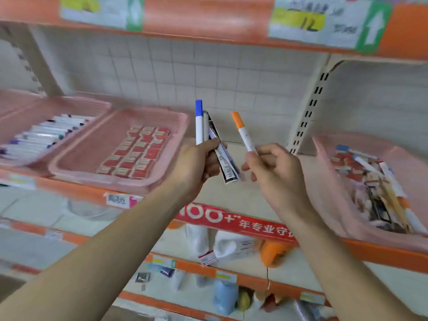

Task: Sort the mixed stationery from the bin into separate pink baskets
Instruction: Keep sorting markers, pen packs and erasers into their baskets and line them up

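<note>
A: What lies around the hands?

B: A shelf (243,195) beneath both; right of the right hand, the tilted bin (324,181) of mixed stationery; left of the left hand, a pink basket of erasers (76,147); beyond it, a pink basket of pens (97,105).

A: And the hands?

B: The left hand (196,163) curls round a blue-capped pen (199,121), a second pen (205,126) and a printed packet (228,167); the right hand (275,172) pinches an orange-capped pen (242,130); the left hand stands between that pen and the baskets.
</note>
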A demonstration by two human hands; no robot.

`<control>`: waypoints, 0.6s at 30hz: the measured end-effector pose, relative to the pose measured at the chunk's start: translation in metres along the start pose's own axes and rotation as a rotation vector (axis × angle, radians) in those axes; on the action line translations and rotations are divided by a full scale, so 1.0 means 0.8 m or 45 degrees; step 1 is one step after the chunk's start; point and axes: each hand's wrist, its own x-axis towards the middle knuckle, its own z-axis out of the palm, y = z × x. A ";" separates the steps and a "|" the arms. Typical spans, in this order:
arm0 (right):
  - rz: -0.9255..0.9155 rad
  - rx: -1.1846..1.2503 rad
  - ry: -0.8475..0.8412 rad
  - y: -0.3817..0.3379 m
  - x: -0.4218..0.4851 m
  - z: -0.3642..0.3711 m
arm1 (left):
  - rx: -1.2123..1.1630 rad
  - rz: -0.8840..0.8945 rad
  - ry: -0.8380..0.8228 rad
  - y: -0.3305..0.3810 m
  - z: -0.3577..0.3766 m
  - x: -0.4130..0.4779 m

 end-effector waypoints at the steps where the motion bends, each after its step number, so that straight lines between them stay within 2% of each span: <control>1: -0.016 -0.015 -0.015 -0.007 -0.007 0.029 | 0.009 0.010 0.029 0.010 -0.030 -0.011; 9: -0.148 -0.154 -0.076 -0.046 -0.058 0.218 | 0.011 0.054 0.224 0.066 -0.236 -0.080; 18: -0.192 -0.177 -0.183 -0.045 -0.044 0.281 | 0.019 0.033 0.308 0.082 -0.314 -0.073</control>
